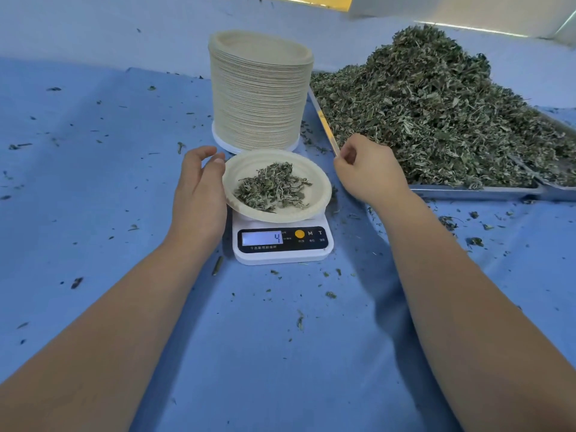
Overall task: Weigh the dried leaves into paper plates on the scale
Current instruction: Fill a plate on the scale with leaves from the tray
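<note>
Dried leaves (273,187) for this portion sit in a loose mound mid paper plate (238,165), which rests on top of the scale (280,257); display (262,237) reads 4. Step in hand, I'd say: bringing the portion to target wt. To do it well: add small pinches, drop them mid-plate, then take both hands off & let the no. settle before reading, since any touch on the rim skews it.

Left hand (199,194) sits just left of the scale, fingers loosely bent & released, thumb at the plate rim; can't tell if touching. Right hand (364,173) hovers right of the scale, fingers curled in; can't tell if they hold a pinch.

Leaves look grey-green, crumpled, flaky, w/ stem bits, so prob. scatter easily. Crumbs lie on the counter (93,182) around the scale. Bulk heap (436,113) is piled on a tray (473,192) right of the scale; plate stack (260,95) stands just behind it.
</note>
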The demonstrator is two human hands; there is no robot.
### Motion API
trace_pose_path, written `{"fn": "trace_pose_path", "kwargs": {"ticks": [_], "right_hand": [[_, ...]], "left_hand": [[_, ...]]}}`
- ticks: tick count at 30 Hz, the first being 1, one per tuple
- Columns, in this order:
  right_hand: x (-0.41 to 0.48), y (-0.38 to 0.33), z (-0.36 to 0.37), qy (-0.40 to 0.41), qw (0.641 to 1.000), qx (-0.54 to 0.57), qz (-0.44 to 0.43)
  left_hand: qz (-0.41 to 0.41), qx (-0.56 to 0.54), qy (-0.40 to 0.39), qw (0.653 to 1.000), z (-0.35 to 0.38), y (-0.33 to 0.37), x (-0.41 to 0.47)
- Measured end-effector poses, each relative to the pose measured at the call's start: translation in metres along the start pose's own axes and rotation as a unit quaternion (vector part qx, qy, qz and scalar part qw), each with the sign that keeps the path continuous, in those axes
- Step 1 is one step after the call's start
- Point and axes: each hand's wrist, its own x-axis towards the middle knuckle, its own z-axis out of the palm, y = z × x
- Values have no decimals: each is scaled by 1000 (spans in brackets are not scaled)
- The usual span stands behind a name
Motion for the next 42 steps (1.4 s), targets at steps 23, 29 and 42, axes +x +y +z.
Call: {"fn": "trace_pose_path", "kwargs": {"ticks": [23, 29, 42], "right_hand": [[30, 5, -28, -176, 966, -167, 86], [27, 17, -35, -132, 953, -229, 145], [25, 9, -22, -105, 989, -88, 53]], "left_hand": [[-10, 10, -11, 1000, 1, 2, -1], [-10, 12, -9, 1000, 0, 4, -3], [-24, 12, -11, 1000, -1, 9, -8]]}}
